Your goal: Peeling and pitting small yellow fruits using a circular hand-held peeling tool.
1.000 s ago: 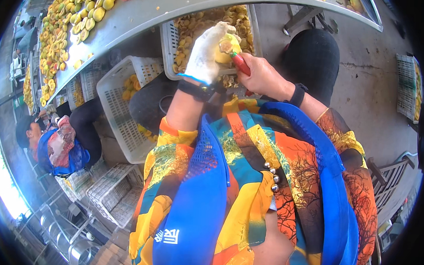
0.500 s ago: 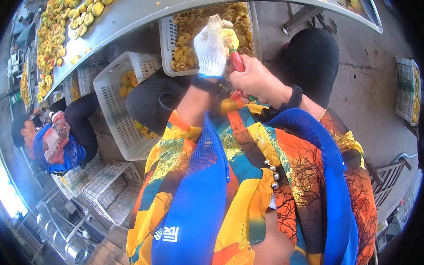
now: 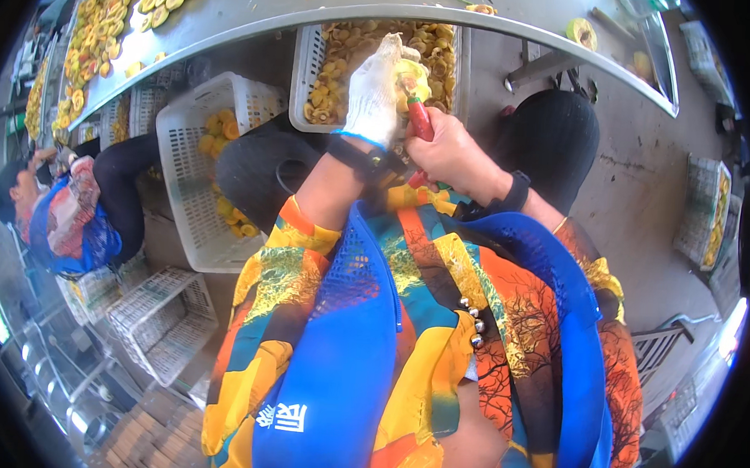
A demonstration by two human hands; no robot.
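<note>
A long steel table curves across the top of the view, its smooth grey top strewn with halved yellow fruit, thickest toward its left end. Bare concrete floor shows to the right.

Under the table's near edge sits a white plastic lattice crate filled with brownish fruit pits and trimmings. A second white crate stands left of it, tilted, with a few yellow pieces inside, and a third, stacked crate lies lower left. A fourth crate with yellow fruit stands at the far right on the floor.

The left hand, in a white knitted cotton glove, has its fingers curled round a yellow fruit, held just above the pit crate. The bare right hand is closed on a red-handled knife, its tip at the fruit; a black band circles that wrist.

The person wears a glossy blue apron over a bright patterned shirt. Another person crouches at the left, also in blue.
</note>
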